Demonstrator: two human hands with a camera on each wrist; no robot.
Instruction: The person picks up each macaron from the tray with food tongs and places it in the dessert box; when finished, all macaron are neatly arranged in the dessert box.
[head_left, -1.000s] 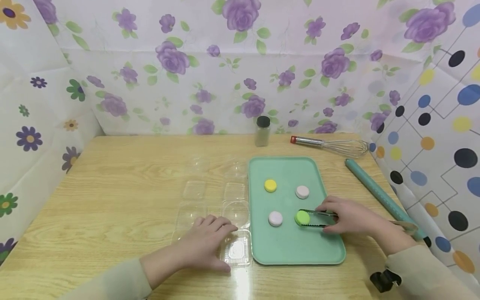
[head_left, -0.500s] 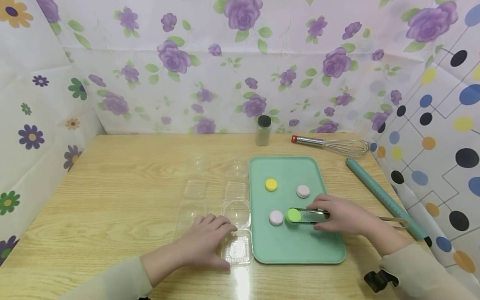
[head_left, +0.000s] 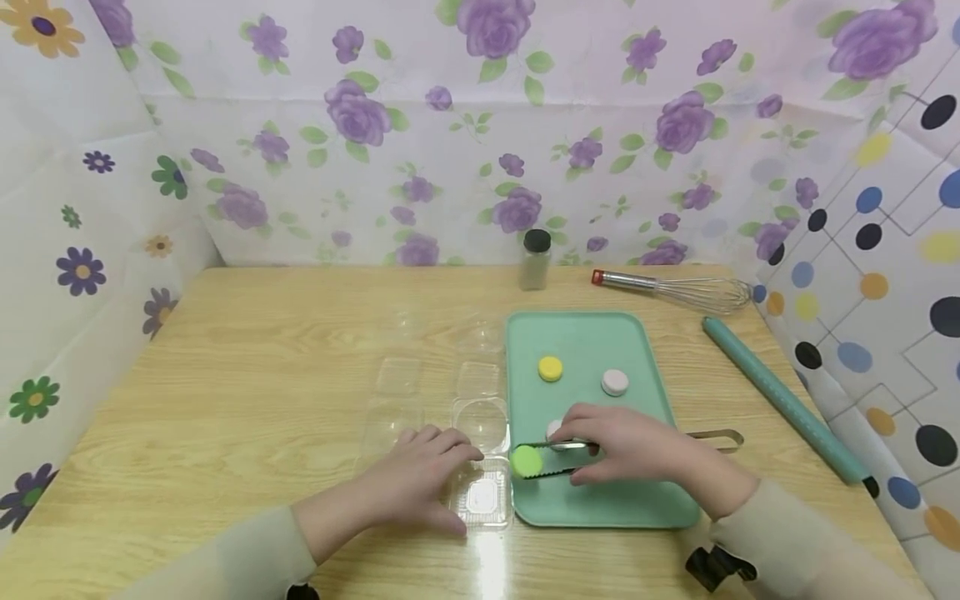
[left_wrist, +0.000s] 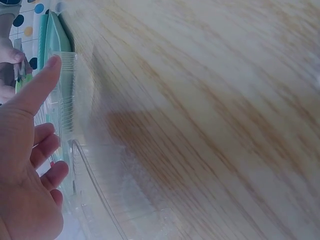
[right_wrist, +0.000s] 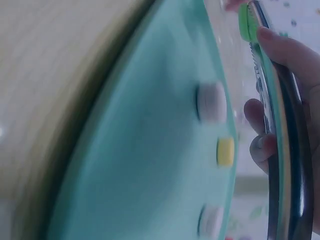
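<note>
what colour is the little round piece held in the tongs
Bright green: the round piece in the tongs shows best in the head view.

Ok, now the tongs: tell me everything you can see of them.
Slim, shiny tongs, metal by their look: two long arms joined at a rear bend, with toothed edges near the tips. The person's right grip holds them, and the tips pinch a bright green disc. In the head view they run crosswise, tips at the left edge of the mint-green tray, bent end past its right edge. They appear raised above it.
</note>
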